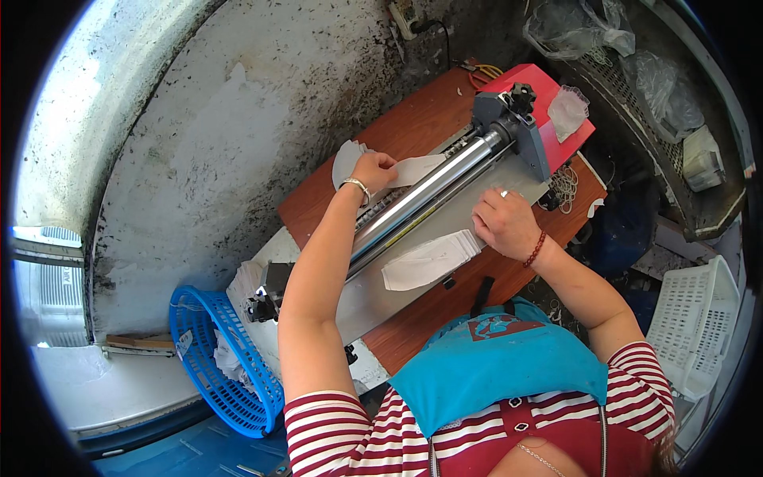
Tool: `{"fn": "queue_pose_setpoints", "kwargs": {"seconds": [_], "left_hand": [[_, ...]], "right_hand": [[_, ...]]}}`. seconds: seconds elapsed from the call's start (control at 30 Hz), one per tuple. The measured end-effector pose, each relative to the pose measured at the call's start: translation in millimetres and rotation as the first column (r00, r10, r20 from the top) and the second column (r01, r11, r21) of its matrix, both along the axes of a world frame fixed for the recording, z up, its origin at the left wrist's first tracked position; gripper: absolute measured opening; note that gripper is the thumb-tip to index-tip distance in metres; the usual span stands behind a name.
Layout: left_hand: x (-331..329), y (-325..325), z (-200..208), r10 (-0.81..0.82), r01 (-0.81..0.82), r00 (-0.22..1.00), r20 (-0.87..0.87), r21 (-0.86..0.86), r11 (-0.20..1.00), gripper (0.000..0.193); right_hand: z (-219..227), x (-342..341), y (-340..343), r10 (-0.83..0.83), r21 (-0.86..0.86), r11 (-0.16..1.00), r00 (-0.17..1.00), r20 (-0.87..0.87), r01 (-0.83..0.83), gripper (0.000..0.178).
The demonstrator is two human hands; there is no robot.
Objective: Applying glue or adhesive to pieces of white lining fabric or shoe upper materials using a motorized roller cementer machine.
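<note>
My left hand (pixel 373 172) reaches over a long metal roller (pixel 433 189) to the machine's far side. Its fingers are pinched together at a flat white cut piece (pixel 419 169), which runs along the roller's far edge. Beside that hand, farther left, lies another white rounded piece (pixel 347 161). My right hand (pixel 505 226) is on the near side, over the metal plate (pixel 373 298), with fingers curled down and their tips hidden. It is right next to the end of a stack of long white pieces (pixel 431 259) lying on the plate.
The machine's red end housing (pixel 548 111) carries a small whitish scrap (pixel 568 113). Tangled string (pixel 564 188) lies beside it on the brown wooden table (pixel 413 334). A blue basket (pixel 226 362) holding white scraps stands at left, a white basket (pixel 695 326) at right. A stained wall (pixel 214 159) rises behind.
</note>
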State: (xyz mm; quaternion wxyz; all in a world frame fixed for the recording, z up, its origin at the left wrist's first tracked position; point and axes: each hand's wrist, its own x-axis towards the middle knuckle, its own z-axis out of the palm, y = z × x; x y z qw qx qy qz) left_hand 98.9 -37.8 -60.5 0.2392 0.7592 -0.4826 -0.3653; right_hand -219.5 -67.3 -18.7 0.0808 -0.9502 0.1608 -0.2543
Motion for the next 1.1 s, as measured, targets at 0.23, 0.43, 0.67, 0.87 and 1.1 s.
{"fn": "queue_pose_setpoints", "kwargs": {"seconds": [0.23,0.43,0.67,0.87,1.1], "left_hand": [[61,-1,17,0.366,-0.341,0.921,0.131,-0.18,0.923,0.023],[64,12,8,-0.012,0.044,0.511,0.86,-0.012,0.999,0.017],[56,4,-36,-0.282,0.042,0.852,0.441,0.48,0.876,0.038],[73,6,-25,-0.204,0.009,0.866,0.456,0.395,0.919,0.025],[50,9,-4,-0.168,0.005,0.871,0.463,0.332,0.943,0.031]], "right_hand": [[-4,-5,2,-0.01,0.09,0.996,0.995,0.096,0.002,0.01],[-7,-9,5,-0.06,0.101,0.994,0.992,0.11,0.049,0.012],[4,-11,10,-0.035,0.464,0.885,0.986,0.166,-0.047,0.019],[21,9,22,0.341,0.317,0.882,0.937,0.078,-0.348,0.023],[7,11,28,0.407,0.098,0.908,0.913,0.029,-0.408,0.018]]}}
